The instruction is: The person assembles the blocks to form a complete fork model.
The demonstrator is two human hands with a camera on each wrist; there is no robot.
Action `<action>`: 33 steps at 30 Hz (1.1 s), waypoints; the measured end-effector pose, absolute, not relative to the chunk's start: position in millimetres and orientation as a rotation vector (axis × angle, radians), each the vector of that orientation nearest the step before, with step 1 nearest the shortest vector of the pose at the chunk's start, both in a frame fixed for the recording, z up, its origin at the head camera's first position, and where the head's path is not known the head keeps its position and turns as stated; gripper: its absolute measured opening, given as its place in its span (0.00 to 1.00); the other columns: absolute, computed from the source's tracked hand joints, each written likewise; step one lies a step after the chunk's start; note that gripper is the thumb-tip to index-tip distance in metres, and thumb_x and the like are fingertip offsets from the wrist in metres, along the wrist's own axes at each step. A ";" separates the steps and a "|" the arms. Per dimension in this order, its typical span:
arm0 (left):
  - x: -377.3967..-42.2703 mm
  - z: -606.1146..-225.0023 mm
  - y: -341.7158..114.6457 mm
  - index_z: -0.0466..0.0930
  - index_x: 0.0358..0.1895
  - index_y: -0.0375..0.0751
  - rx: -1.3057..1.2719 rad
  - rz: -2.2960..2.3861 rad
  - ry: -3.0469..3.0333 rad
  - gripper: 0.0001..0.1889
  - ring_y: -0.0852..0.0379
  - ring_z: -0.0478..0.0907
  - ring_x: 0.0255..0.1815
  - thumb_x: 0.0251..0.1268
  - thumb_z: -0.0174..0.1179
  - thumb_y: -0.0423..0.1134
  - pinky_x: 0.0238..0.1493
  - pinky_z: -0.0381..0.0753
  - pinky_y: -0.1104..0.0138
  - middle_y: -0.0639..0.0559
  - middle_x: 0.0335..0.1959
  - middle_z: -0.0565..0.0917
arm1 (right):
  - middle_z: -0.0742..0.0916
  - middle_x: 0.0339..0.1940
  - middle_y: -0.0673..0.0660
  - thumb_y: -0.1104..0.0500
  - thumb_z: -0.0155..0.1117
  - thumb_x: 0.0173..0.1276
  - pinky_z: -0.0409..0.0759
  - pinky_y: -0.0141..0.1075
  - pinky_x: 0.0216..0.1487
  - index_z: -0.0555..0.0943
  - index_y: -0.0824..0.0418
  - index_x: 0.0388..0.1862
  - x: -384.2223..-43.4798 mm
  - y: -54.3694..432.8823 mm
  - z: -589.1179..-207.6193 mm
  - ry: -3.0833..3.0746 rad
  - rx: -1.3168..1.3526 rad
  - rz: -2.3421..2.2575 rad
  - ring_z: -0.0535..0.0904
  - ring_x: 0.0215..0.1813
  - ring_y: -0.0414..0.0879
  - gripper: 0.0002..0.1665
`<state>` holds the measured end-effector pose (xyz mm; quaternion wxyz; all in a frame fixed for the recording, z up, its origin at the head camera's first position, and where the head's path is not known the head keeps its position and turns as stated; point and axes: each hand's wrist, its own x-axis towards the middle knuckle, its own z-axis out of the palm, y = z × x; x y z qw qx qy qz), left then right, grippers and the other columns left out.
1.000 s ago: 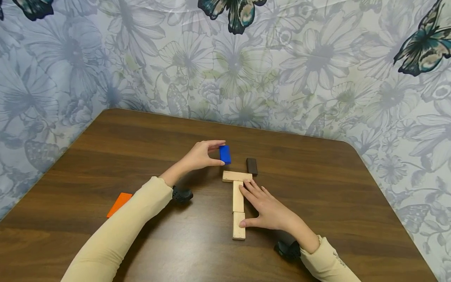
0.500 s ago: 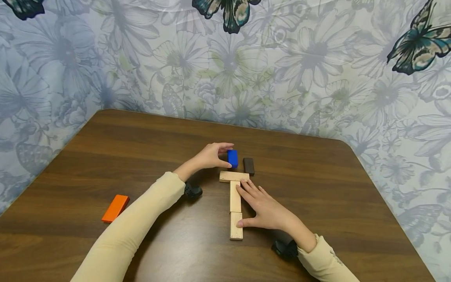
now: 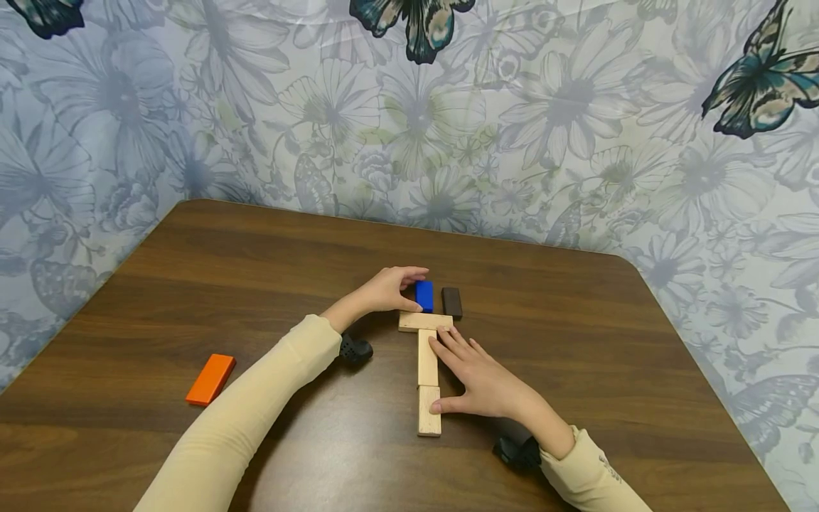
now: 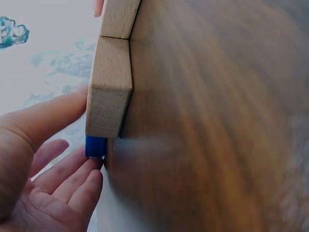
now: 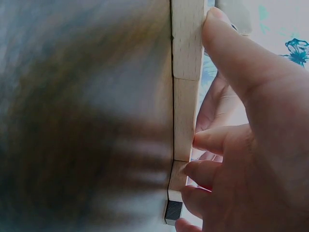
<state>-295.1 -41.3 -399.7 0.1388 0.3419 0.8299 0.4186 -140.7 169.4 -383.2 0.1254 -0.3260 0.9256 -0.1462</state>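
My left hand (image 3: 382, 289) pinches a blue wooden block (image 3: 424, 296) by its two ends, thumb near and fingers far. The block stands just behind a plain wooden block (image 3: 417, 322) laid crosswise. In the left wrist view most of the blue block (image 4: 95, 147) hides behind the plain wood. Two more plain blocks (image 3: 428, 357) run end to end from the crosswise one toward the person, making a T. Spread along their right side, my right hand (image 3: 486, 382) touches them with thumb and fingertips. A dark block (image 3: 451, 302) lies behind the T's right end, beside the blue one.
An orange block (image 3: 211, 379) lies on the brown wooden table (image 3: 307, 441), left of the left forearm. Black wrist cameras (image 3: 355, 350) hang below both wrists, close to the tabletop. A flowered cloth (image 3: 422, 128) with butterflies hangs behind the table's far edge.
My left hand has carried the blue block rightward, then toward the person, up to the back of the crosswise block. The right hand keeps its place on the plain blocks.
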 end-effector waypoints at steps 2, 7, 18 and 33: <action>-295.0 -400.2 -41.7 0.60 0.68 0.29 0.997 1.222 2.388 0.36 0.46 0.66 0.63 0.57 0.67 0.34 0.59 0.67 0.62 0.37 0.62 0.70 | 0.48 0.75 0.62 0.29 0.56 0.58 0.45 0.58 0.66 0.47 0.61 0.76 -141.2 169.6 -383.6 2.697 -0.953 -0.426 0.38 0.74 0.54 0.59; -295.2 -402.6 -42.0 0.60 0.68 0.28 1.003 1.245 2.371 0.32 0.45 0.66 0.64 0.62 0.62 0.33 0.58 0.68 0.62 0.36 0.63 0.69 | 0.48 0.75 0.62 0.29 0.56 0.58 0.45 0.58 0.66 0.47 0.61 0.76 -142.3 170.0 -384.0 2.696 -0.951 -0.428 0.38 0.74 0.53 0.59; -295.4 -405.3 -39.3 0.61 0.67 0.27 0.950 1.293 2.329 0.31 0.46 0.65 0.64 0.63 0.61 0.32 0.58 0.68 0.63 0.36 0.64 0.67 | 0.48 0.75 0.61 0.29 0.56 0.58 0.45 0.57 0.67 0.47 0.61 0.76 -144.2 170.6 -382.3 2.693 -0.950 -0.423 0.37 0.74 0.53 0.59; -294.8 -410.2 -39.4 0.62 0.67 0.29 0.937 1.321 2.295 0.31 0.47 0.65 0.64 0.62 0.62 0.33 0.57 0.68 0.65 0.37 0.66 0.65 | 0.48 0.75 0.63 0.31 0.57 0.59 0.45 0.58 0.66 0.48 0.62 0.75 -144.4 169.4 -384.5 2.701 -0.964 -0.430 0.38 0.74 0.55 0.58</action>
